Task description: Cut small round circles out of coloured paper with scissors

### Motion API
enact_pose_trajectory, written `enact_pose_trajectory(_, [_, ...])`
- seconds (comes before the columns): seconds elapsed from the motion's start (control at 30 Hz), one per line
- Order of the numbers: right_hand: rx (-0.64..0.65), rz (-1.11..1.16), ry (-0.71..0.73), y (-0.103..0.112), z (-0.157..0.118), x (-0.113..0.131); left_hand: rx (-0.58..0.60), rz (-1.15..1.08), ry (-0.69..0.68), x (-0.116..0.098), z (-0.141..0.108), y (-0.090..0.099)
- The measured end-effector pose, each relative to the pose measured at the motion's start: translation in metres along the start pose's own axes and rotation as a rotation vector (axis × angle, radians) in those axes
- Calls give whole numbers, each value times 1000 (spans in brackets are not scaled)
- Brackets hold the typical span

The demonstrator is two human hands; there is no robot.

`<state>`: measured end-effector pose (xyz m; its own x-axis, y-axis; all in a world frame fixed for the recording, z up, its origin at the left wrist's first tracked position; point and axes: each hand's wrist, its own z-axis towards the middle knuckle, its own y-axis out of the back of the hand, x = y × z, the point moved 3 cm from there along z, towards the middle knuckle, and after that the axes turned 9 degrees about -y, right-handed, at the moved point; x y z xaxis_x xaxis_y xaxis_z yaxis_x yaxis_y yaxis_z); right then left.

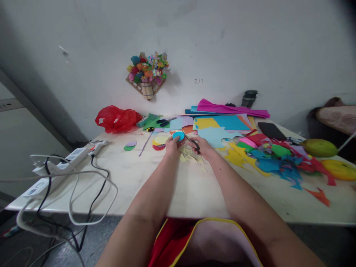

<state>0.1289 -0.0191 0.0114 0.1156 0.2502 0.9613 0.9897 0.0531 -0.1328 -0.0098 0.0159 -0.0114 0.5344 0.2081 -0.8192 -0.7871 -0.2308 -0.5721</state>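
Note:
My left hand pinches a blue paper circle above the middle of the table. Beside it, my right hand is closed round the handles of a pair of black scissors, whose blades point toward the blue circle. Pale yellow paper scraps lie beneath both hands. Just left of my left hand, cut paper circles in yellow, red and other colours are piled up. Farther left rest a purple circle and a green circle, partly overlapping.
A red plastic bag, a second pair of scissors and coloured paper sheets lie at the back. Many paper scraps cover the right side, near a green mango-like fruit. Power strips with loose cables occupy the left edge.

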Motion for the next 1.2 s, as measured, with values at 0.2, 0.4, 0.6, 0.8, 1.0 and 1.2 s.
enact_pose_trajectory(0.2, [2, -10, -9, -1, 1, -1, -46, -26, -9, -1, -1, 0])
enact_pose_trajectory(0.4, [19, -9, -19, -2, 2, -3, -25, -24, -20, -2, -2, 0])
enact_pose_trajectory(0.6, [20, -10, -28, 0, 4, -5, 1, -16, -11, -1, -1, -1])
enact_pose_trajectory(0.8, [5, -28, -43, -1, 0, -2, 32, 10, -16, 1, 0, 0])
enact_pose_trajectory(1.0, [0, -35, -42, 1, 1, -3, 45, 1, -22, 1, -1, -1])
enact_pose_trajectory(1.2, [7, 1, -16, 0, 1, -3, 42, 0, -15, 0, -2, -2])
